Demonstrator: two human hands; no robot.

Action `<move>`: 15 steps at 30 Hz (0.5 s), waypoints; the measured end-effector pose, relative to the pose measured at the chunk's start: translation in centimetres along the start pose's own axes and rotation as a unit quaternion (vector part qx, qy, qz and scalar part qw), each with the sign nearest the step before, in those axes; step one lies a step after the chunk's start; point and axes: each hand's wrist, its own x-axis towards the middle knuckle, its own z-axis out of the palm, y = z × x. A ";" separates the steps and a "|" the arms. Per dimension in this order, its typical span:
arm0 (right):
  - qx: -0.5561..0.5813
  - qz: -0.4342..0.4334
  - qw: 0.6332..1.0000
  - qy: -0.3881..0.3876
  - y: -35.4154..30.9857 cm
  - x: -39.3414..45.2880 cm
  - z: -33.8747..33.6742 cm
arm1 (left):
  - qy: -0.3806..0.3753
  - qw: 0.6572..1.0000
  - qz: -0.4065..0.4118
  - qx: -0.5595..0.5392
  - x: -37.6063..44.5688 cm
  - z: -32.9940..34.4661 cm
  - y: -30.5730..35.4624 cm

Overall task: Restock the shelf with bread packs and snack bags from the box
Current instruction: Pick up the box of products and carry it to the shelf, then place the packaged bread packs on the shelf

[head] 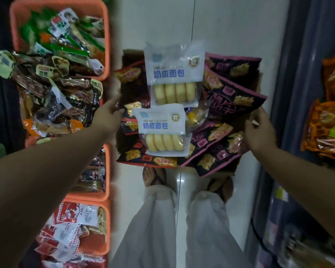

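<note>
A cardboard box [258, 84] sits on the white floor ahead of my feet, filled with snacks. Two clear-and-white bread packs lie on top: one at the back [174, 74], one nearer me [162, 130], each showing a row of yellow rolls. Black-and-pink snack bags [234, 97] are piled around and under them. My left hand [109, 113] touches the box's left side, fingers against a dark snack bag. My right hand [260, 130] grips the box's right edge, thumb over the rim.
Orange plastic baskets [60, 8] stacked at left overflow with small wrapped snacks. A shelf at right holds orange noodle packs [329, 128]. My feet in sandals [155, 176] and pale trousers stand just behind the box in the narrow aisle.
</note>
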 end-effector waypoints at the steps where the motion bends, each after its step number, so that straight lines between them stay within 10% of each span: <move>1: -0.011 -0.011 1.000 0.023 -1.2 -0.3 -0.5 | 0.002 0.999 0.027 0.023 -0.5 -0.5 1.2; 6: -0.045 -0.099 0.989 0.100 -7.8 -1.4 -2.0 | -0.059 0.995 0.084 0.002 -2.1 -0.6 6.4; 15: -0.064 -0.233 0.966 -0.092 -14.6 0.5 3.0 | -0.044 0.996 0.081 -0.019 -2.8 2.6 4.9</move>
